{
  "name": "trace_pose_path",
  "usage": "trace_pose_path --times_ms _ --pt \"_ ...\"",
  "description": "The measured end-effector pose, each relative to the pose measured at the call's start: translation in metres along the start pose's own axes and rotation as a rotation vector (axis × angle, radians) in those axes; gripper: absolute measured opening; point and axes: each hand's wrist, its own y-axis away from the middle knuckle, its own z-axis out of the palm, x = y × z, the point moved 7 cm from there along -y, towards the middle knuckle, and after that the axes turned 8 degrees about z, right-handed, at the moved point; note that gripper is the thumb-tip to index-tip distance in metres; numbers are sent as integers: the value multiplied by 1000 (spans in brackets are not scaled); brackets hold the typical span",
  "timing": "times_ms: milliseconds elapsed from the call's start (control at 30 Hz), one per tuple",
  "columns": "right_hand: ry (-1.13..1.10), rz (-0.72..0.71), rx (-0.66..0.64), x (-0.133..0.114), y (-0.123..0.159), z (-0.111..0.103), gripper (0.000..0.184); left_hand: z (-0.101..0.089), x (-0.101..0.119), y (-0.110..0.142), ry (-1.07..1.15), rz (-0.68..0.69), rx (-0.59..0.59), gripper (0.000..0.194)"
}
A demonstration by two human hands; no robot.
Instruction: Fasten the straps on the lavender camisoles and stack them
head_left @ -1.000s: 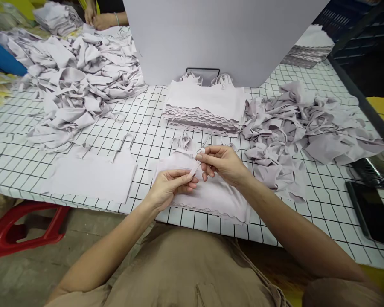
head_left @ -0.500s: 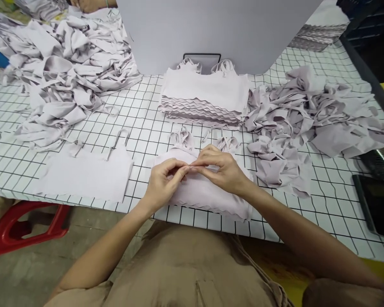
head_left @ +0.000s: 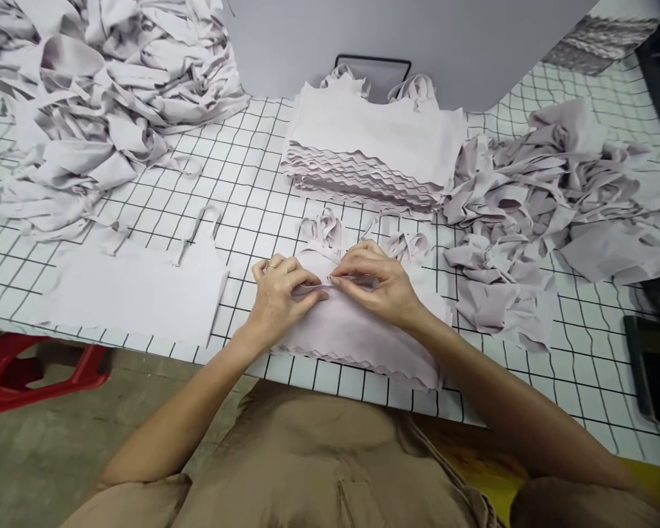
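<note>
My left hand (head_left: 281, 292) and my right hand (head_left: 375, 285) meet fingertip to fingertip on top of a small stack of pale lilac camisole tops (head_left: 357, 334) at the table's near edge. Both hands are closed in a pinch on a thin strip (head_left: 322, 286) of the same fabric, which lies flat against the top garment. The stack's straps (head_left: 324, 229) bunch up just beyond my fingers.
A single camisole (head_left: 143, 287) lies flat to the left. A taller neat stack (head_left: 374, 158) stands behind, against a grey board (head_left: 407, 37). Loose heaps of lilac fabric lie at back left (head_left: 99, 110) and right (head_left: 555, 198). A dark phone (head_left: 657, 367) sits far right, a red stool (head_left: 38, 370) below left.
My hands have come down from holding the strip above the stack to pressing it onto the top garment. The view has tilted down and closer.
</note>
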Motion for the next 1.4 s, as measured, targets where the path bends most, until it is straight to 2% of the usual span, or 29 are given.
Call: trace_pose_path --times_ms 367,800,1400 --pt "50 -39 -86 -3 1 11 13 5 -1 -1 31 32 24 9" --pt "17 -99 -75 0 3 11 11 5 4 -1 1 118 76 11" --pt "68 -163 -61 -2 3 12 12 7 2 -1 13 129 59 13"
